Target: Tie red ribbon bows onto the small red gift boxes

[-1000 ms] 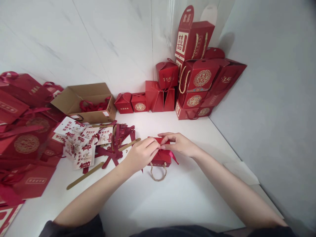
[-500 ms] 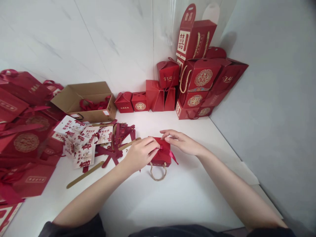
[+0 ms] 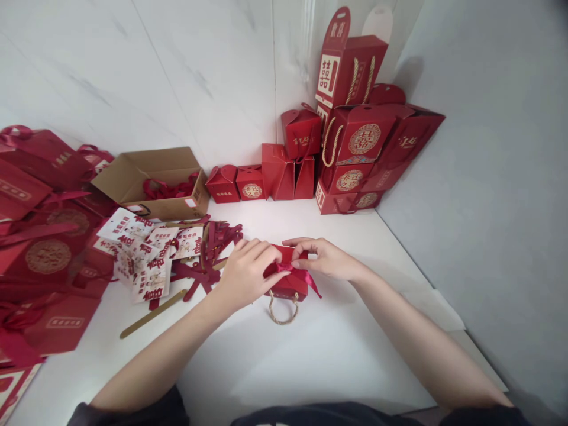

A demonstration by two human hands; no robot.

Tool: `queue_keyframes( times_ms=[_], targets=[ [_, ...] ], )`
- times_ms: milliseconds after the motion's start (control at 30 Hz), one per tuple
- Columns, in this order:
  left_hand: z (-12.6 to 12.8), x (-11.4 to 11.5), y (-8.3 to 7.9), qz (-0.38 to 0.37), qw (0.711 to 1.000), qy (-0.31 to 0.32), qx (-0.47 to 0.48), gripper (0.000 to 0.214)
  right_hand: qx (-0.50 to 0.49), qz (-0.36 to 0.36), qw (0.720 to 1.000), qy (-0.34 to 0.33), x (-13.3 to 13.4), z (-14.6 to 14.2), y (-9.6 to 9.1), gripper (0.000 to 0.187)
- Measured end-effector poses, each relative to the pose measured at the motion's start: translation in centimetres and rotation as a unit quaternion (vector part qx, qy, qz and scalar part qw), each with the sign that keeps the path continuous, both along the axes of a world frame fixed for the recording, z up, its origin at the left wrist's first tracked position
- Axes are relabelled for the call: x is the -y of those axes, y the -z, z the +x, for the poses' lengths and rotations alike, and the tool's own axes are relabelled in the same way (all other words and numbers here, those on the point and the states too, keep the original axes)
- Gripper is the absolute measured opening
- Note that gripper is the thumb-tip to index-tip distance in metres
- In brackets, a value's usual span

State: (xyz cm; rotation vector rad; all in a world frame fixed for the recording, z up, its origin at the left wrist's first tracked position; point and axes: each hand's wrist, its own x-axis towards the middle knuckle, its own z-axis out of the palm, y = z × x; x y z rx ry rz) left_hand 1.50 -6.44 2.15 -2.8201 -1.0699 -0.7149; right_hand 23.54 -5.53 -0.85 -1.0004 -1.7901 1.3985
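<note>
A small red gift box [image 3: 288, 290] sits on the white table, its twisted cord handle [image 3: 283, 322] lying toward me. Across its top runs a crimson ribbon [image 3: 313, 283], one tail hanging past the right edge. From the left, my left hand [image 3: 251, 272] pinches the ribbon between thumb and fingers, partly covering the box. My right hand [image 3: 323, 257] is closed on the ribbon at the middle of the box top, thumb and fingertips meeting there. The ribbon's knot or loop is partly hidden by my fingers.
Printed white cards [image 3: 153, 278] and dark red strips [image 3: 197, 275] lie in a pile at left, near a gold strip [image 3: 153, 313]. Behind them stands a cardboard box [image 3: 160, 160] holding red ribbon. Red gift boxes [image 3: 364, 136] are stacked at back right, more boxes [image 3: 48, 254] at far left.
My right hand has come from the box's far edge to the ribbon, its fingertips now pinching. My left hand has shifted slightly left, thumb stretched along the ribbon.
</note>
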Motion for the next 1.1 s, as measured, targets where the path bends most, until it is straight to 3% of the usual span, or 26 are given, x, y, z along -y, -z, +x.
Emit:
queue_keyframes(
  times_ms=[133, 300, 433, 600, 767, 867, 933, 1100],
  targets=[
    [-0.2, 0.1, -0.9, -0.120, 0.991, -0.056, 0.019, 0.038, 0.009, 0.001, 1.000, 0.019, 0.5, 0.1, -0.5, 0.012],
    [-0.2, -0.3, -0.8, -0.267, 0.960, -0.046, 0.075, 0.027, 0.015, 0.015, 0.999, 0.041, 1.0, -0.1, -0.5, 0.013],
    [-0.7, -0.6, -0.7, -0.337, 0.937, -0.031, 0.091, 0.025, 0.009, 0.012, 0.998, 0.069, 1.5, 0.0, -0.2, 0.013],
    [-1.8, -0.7, -1.2, -0.348, 0.934, -0.040, 0.071, 0.022, 0.031, 0.017, 0.990, 0.134, 2.5, 0.6, 0.3, 0.011],
    [-1.9, -0.7, -1.7, -0.265, 0.963, -0.043, 0.008, 0.020, 0.045, 0.039, 0.981, 0.187, 3.5, 0.7, 0.9, 0.010],
    [-1.8, -0.6, -1.6, -0.222, 0.974, -0.045, 0.001, 0.013, 0.042, 0.058, 0.984, 0.163, 3.7, 0.6, 0.9, 0.008],
    [-1.8, -0.7, -1.4, -0.228, 0.973, -0.030, 0.029, 0.023, 0.025, 0.061, 0.988, 0.139, 3.5, 0.6, 0.7, 0.009],
    [-2.2, -1.2, -0.9, -0.302, 0.947, 0.087, 0.061, 0.022, 0.050, 0.110, 0.989, 0.089, 3.0, 0.9, 0.2, 0.011]
  ],
)
